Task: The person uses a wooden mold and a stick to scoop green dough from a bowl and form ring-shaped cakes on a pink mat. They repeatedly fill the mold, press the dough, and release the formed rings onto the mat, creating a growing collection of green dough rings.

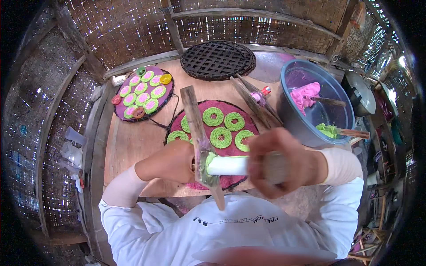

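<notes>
A wooden board [195, 117] stands upright in front of me, smeared with pink and green. My left hand [171, 163] is closed at its left edge, fingers partly hidden behind it. From the board's right side a white tube [227, 166] sticks out, with green dough [210, 160] around its left end. My right hand [284, 162], blurred by motion, curls around a round-ended brownish piece [275, 168] at the tube's right end. Below and beyond the board, green dough rings [220, 137] lie on a round pink cloth-covered tray [242, 111].
Green-and-pink rings [142, 98] fill another round tray [167, 102] at far left. Dark woven racks [217, 60] are stacked behind. At right, a blue-grey basin [297, 128] holds pink dough [304, 95], green dough [326, 130] and wooden sticks. Crossed wooden pieces [255, 104] lie beside it.
</notes>
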Tool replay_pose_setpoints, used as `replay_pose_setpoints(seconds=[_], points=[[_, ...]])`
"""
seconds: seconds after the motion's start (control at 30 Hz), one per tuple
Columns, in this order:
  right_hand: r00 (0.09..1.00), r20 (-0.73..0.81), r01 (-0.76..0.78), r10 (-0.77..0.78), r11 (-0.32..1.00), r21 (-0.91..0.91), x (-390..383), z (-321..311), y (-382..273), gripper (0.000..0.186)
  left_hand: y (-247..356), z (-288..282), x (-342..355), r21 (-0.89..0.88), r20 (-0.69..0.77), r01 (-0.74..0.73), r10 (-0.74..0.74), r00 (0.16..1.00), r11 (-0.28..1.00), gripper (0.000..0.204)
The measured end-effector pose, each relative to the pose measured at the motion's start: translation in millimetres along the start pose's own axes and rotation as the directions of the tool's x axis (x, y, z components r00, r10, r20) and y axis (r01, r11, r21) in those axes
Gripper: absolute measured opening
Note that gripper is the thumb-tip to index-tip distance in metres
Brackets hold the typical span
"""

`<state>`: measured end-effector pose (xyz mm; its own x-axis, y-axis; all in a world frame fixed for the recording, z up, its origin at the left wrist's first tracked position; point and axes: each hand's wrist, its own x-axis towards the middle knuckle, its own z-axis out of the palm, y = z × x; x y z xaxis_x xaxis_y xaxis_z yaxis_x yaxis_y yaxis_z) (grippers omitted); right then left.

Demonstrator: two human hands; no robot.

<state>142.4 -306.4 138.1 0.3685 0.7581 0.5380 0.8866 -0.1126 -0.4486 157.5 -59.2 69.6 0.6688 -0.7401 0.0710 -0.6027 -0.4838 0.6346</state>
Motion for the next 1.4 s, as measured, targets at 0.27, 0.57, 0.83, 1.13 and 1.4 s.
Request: replay_pose_setpoints(seconds=[0.27,0.57,0.83,1.13,1.4], points=[[0.213,-0.911,0.439,0.352,0.799,0.411,-53,-62,71,0.014,-37,59,23,-0.783,-0.209,-0.171,0.005,0.978,0.598,0.065],[0.176,-0.434,0.535,0.884,0.284,0.796,-35,37,122,0.016,17,50,94,-0.097,-0.957,-0.722,0.136,0.258,0.685,0.033],[0.65,-0.582,-0.491,0.489,-0.314,-0.813,-211,-111,131,0.015,11,18,73,0.301,-0.824,-0.676,0.54,0.17,0.673,0.039],[0.374,-0.433,-0.43,0.821,-0.26,-0.865,-226,-142,86,0.016,20,37,91,0.364,-0.74,-0.575,0.602,0.299,0.733,0.034],[0.689,-0.263,-0.706,0.675,0.543,-0.455,-135,-150,-8,0.019,28,29,99,0.496,-0.54,-0.54,0.728,0.422,0.68,0.032]])
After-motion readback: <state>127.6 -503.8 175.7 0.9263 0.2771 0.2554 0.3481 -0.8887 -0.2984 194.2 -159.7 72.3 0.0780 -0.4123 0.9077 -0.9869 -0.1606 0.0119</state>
